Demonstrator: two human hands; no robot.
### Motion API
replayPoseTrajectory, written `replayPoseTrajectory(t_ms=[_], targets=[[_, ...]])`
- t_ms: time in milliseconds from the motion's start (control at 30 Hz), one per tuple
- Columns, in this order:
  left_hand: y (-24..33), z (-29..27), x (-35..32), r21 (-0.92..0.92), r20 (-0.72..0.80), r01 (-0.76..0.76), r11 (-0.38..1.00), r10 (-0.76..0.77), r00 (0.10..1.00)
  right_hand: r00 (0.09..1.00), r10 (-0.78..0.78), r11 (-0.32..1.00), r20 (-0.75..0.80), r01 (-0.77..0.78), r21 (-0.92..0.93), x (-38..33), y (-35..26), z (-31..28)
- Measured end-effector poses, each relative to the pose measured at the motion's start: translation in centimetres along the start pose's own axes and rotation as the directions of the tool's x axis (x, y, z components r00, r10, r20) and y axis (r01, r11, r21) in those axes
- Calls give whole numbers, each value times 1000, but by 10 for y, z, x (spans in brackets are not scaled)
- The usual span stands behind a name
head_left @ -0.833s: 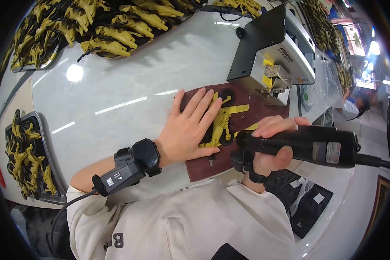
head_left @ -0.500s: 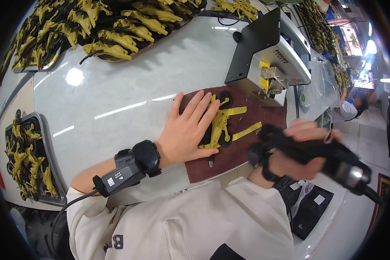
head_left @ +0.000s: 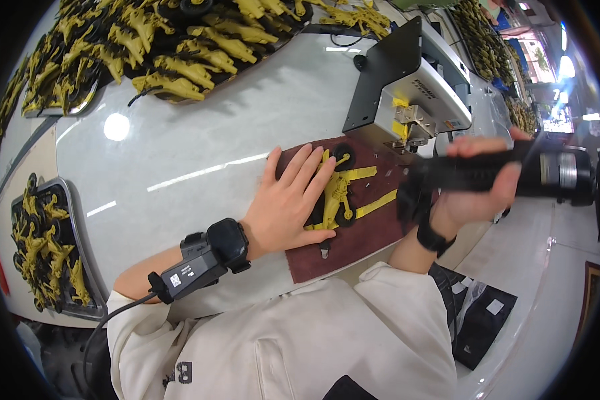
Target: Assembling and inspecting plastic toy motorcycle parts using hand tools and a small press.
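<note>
My left hand lies flat with fingers spread on the maroon cloth, its fingertips and thumb against a yellow toy motorcycle with black wheels. The hand hides the motorcycle's left part. To the right of it, two flat yellow strips lie on the cloth. My right hand is closed around a thick black power tool with a silver band, held up to the right of the cloth. The tool's working tip is hidden behind blur and the black wrist device.
Behind the cloth stands a grey-and-black boxy machine with a metal clamp and yellow pieces at its front. Many yellow toy motorcycles are heaped at the back left. A metal tray of similar ones stands at the far left. Another person shows partly at the right.
My right hand has raised the power tool and swung it from a downward slant to nearly level, away from me. My left hand stays on the motorcycle.
</note>
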State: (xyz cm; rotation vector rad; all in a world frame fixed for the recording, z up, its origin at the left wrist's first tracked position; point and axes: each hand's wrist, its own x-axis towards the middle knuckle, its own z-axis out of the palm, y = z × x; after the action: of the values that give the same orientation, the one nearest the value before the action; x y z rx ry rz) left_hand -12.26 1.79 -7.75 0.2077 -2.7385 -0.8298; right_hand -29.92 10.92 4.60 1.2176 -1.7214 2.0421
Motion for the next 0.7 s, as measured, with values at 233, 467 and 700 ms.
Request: replayPoseTrajectory(t_ms=[233, 467, 700], targets=[[-2, 1, -3, -3, -9, 4, 1000, -4, 1000, 904, -147, 966, 403, 44, 254, -65, -18, -1], [-2, 2, -3, -37, -16, 6, 999, -7, 1000, 834, -163, 952, 527, -7, 306, -72, -20, -9], [0, -1, -2, -24, -17, -6, 1000, 5, 1000, 868, -116, 983, 483, 31, 180, -79, -3, 7]])
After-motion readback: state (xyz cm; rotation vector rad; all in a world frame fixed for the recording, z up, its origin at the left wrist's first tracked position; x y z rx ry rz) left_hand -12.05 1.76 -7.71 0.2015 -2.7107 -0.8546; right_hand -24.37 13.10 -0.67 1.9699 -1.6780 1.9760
